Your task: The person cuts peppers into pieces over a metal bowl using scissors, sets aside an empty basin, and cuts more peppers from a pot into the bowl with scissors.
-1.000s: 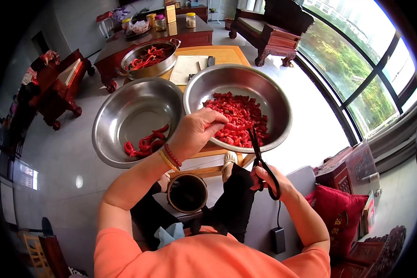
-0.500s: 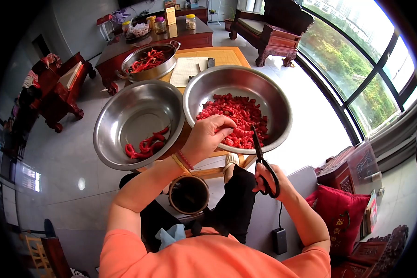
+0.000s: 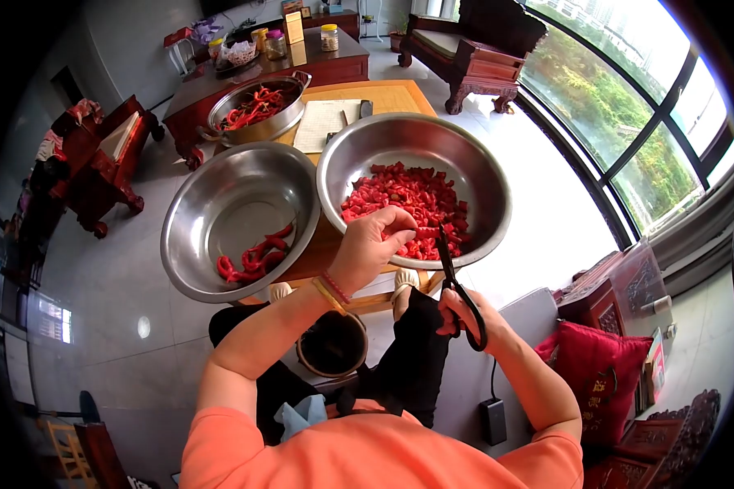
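Over the steel basin on the right (image 3: pixel 489 163), my left hand (image 3: pixel 373 240) is closed in a pinch. A short red chili pepper (image 3: pixel 423 233) sticks out from its fingertips toward the scissors. My right hand (image 3: pixel 469 314) grips the black-handled scissors (image 3: pixel 457 285), whose blades point up beside the pepper and look nearly together. Beneath both hands lies a heap of chopped red chili (image 3: pixel 408 191) in that basin. The left steel basin (image 3: pixel 192 204) holds a few whole red chilies (image 3: pixel 257 257) at its near side.
Behind the basins stands a steel pot (image 3: pixel 285 126) of whole red chilies, beside a notebook (image 3: pixel 322 122) on the wooden table (image 3: pixel 400 94). A dark round bucket (image 3: pixel 332 346) sits between my legs. A red cushion (image 3: pixel 587 379) lies at the right.
The scissors have tilted slightly and their blades now sit closer to my left fingertips. My left hand stays over the chopped chili. The view has shifted a little.
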The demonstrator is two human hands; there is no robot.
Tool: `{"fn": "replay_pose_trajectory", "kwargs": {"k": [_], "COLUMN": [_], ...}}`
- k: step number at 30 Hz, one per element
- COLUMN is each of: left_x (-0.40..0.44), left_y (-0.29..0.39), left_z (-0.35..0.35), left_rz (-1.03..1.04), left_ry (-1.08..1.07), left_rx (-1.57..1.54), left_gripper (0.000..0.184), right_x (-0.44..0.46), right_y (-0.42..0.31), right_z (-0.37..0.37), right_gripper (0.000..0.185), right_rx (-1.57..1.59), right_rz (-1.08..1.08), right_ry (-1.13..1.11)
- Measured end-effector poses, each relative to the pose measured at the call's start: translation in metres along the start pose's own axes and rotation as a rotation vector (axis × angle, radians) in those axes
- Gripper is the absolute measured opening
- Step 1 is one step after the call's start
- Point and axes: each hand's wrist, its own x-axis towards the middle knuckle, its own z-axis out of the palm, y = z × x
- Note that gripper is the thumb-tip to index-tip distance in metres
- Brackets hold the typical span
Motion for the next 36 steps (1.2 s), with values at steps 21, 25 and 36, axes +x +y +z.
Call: {"fn": "replay_pose_trajectory", "kwargs": {"k": [21,25,36], "left_x": [-0.001,0.000,0.035], "left_y": [-0.009,-0.012,-0.014], "left_z": [0.015,0.014,0.001], "left_rz": [0.000,-0.043,0.224], "left_ry": [0.109,0.100,0.297], "left_rx": [-0.073,-0.039,0.293], "left_gripper": [0.006,0.006,0.015], "right_x": [0.003,0.003,-0.002], "right_y": [0.007,0.009,0.016], "right_z": [0.004,0.002,0.006], "right_gripper": [0.045,0.045,0.040], "right_rx": [0.131,0.144,0.263], "right_rz": [0.050,0.070,0.075], "right_ry": [-0.053,-0.007,-0.035]}}
